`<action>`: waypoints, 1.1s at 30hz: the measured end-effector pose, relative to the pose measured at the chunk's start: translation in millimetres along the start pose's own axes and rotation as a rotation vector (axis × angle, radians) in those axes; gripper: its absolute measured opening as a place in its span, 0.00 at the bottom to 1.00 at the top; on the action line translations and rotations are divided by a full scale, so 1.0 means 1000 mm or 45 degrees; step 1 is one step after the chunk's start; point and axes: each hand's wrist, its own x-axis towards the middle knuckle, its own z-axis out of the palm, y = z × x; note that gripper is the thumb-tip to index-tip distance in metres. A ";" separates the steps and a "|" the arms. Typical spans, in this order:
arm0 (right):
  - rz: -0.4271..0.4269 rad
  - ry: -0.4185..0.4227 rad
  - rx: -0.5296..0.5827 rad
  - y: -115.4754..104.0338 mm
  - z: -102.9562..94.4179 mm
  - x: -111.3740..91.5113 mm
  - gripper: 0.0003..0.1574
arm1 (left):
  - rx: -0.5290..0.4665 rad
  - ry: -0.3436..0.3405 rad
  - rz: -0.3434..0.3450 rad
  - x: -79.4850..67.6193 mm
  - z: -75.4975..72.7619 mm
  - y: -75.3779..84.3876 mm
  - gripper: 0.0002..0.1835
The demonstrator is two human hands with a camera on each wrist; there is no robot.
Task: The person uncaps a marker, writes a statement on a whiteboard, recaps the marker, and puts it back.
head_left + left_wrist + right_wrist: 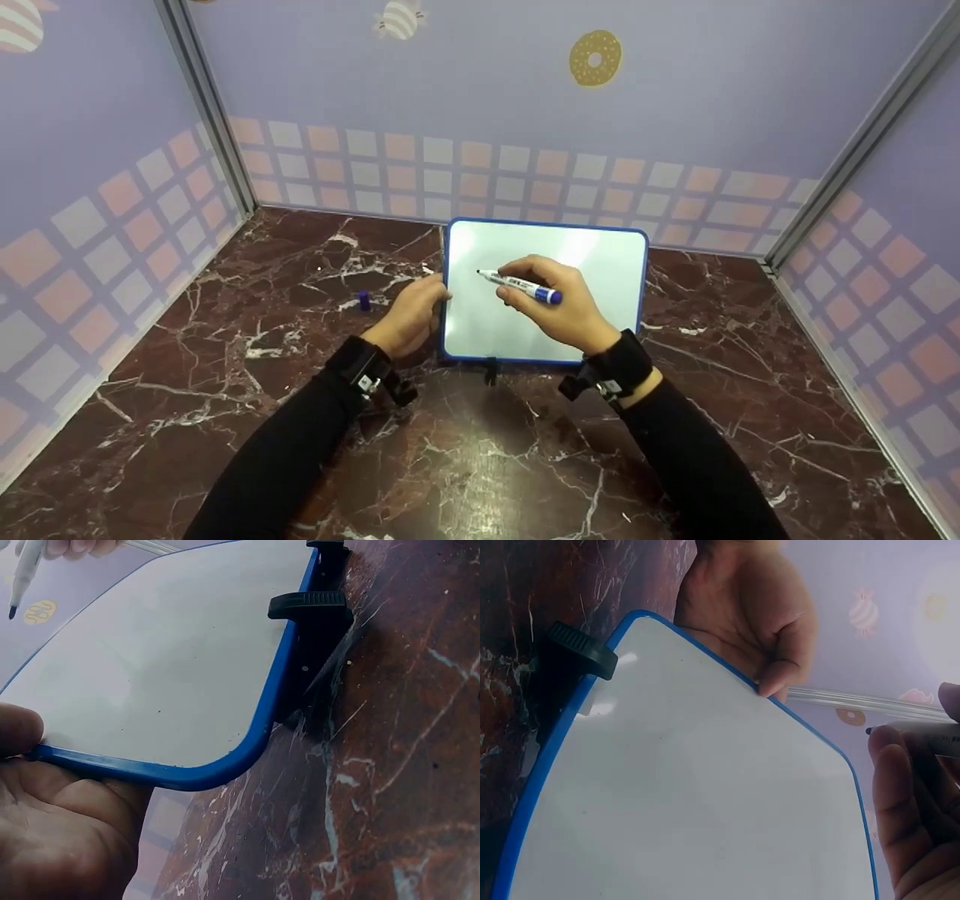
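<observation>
A small whiteboard (487, 330) with a blue frame stands tilted on the table, its surface blank. My left hand (412, 311) grips its left edge, thumb (19, 729) on the front and fingers behind. In front of the board, my right hand (566, 304) pinches a whiteboard marker (517, 283) with a white barrel and blue end. The marker is uncapped. Its dark tip points left and looks apart from the board in both wrist views. A blue cap (364, 301) rests on the table, left of my left hand.
A black foot (490, 370) clips the board's lower edge. The dark red marbled table (480, 465) runs up to a patterned back wall (495, 90). Side panels (75, 225) close in the left and right.
</observation>
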 end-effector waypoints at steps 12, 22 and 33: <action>0.016 -0.022 -0.043 0.014 0.014 0.008 0.16 | 0.005 -0.037 0.021 0.002 -0.001 -0.003 0.18; -0.015 0.020 -0.109 0.019 0.022 0.011 0.13 | 0.021 -0.048 0.008 0.002 -0.002 -0.002 0.19; -0.004 0.027 -0.110 0.024 0.026 0.014 0.13 | 0.107 -0.039 0.009 0.002 -0.001 -0.001 0.20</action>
